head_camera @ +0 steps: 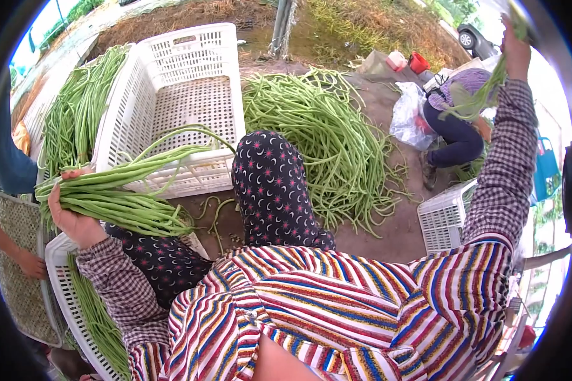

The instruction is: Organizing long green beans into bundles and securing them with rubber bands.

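Observation:
My left hand (78, 224) is closed around one end of a thick bunch of long green beans (128, 190), whose other ends fan out over my thigh. Held up and out at the far right, my right hand (517, 52) grips a thinner bunch of long beans (486, 93) that hangs down, blurred. Just past my raised knee lies a big loose heap of long beans (324, 143) on the ground. A white perforated plastic crate (193, 38) with nothing on its visible floor stands beyond my left hand.
Another crate of beans (78, 105) stands at the far left, and a bean-filled white crate (66, 271) is beside my left arm. A person (453, 119) bends at the right near a clear plastic bag (410, 116) and a white crate (441, 219). Another person's hand (31, 264) is at the left.

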`<state>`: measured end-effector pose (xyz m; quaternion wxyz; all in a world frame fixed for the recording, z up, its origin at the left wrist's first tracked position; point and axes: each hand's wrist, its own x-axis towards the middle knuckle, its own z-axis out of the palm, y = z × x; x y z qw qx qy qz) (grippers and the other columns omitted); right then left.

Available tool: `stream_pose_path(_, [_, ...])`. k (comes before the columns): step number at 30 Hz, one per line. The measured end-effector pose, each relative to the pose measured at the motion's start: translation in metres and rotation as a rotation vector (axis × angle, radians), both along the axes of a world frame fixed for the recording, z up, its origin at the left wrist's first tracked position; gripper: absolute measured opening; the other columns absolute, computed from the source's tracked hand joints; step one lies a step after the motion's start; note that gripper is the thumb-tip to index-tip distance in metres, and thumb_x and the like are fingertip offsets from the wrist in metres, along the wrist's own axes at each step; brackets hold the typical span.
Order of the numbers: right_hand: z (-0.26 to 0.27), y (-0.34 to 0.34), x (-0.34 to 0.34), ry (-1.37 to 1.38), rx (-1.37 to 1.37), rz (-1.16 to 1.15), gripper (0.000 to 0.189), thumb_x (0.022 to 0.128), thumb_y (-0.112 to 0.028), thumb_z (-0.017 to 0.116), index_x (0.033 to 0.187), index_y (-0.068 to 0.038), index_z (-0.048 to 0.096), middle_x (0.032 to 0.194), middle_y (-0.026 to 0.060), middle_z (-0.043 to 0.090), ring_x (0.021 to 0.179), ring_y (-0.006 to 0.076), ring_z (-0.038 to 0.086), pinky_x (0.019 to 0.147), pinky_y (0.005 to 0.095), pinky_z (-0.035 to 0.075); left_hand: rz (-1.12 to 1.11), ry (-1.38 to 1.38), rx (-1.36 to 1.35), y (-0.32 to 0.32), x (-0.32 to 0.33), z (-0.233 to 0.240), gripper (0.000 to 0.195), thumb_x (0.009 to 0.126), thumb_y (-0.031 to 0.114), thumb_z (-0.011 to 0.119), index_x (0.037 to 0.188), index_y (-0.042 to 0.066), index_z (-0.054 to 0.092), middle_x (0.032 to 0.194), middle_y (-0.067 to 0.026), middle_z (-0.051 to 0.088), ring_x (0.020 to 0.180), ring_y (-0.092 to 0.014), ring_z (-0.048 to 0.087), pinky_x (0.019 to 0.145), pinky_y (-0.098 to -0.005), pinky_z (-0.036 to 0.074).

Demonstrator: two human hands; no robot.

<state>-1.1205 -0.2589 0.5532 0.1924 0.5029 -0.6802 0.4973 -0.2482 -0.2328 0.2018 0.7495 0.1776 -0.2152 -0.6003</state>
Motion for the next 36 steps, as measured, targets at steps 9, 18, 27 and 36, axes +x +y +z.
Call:
stream_pose_path(9, [-0.307,-0.107,0.074,0.386,0.485,-0.009,0.069,0.076,-0.034,0.074,0.128,0.002,0.047,0.110,0.0272,0.059,0.103,0.0360,0.059,0.089,0.0426,0.045,-0.104,-0.012,-0.116,0.015,-0.037,0.024,0.027,0.075,0.016,0.056,0.096,-0.001,0.056,0.094,-0.0130,0.059,0.092,-0.026,0.056,0.089,-0.0442,0.042])
stream_pose_path(18, [-0.336,-0.092,0.410,0.133,0.344,1.160,0.049,0.083,-0.021,0.069,0.125,-0.002,0.054,0.128,0.0139,0.056,0.118,0.0257,0.053,0.100,0.0379,0.041,-0.151,0.017,-0.259,0.034,-0.070,0.066,0.030,0.071,0.017,0.054,0.097,0.002,0.057,0.097,-0.0057,0.057,0.107,-0.024,0.053,0.102,-0.0483,0.036])
stream_pose_path(27, [-0.279,-0.006,0.605,-0.472,0.605,2.119,0.042,0.080,-0.023,0.074,0.106,0.005,0.055,0.093,0.0087,0.066,0.085,0.0153,0.062,0.074,0.0280,0.049,0.030,0.080,-0.213,0.057,-0.086,0.122,0.025,0.082,0.026,0.059,0.092,0.004,0.061,0.100,-0.0086,0.061,0.107,-0.026,0.055,0.103,-0.0483,0.038])
stream_pose_path(36, [-0.292,0.030,0.613,-1.516,1.199,2.008,0.034,0.090,-0.018,0.063,0.114,0.004,0.056,0.101,0.0093,0.064,0.087,0.0133,0.063,0.077,0.0272,0.052,0.198,-0.265,0.118,0.090,-0.087,0.057,0.051,0.091,0.028,0.047,0.130,-0.004,0.042,0.133,-0.0225,0.046,0.119,-0.036,0.049,0.100,-0.0460,0.042])
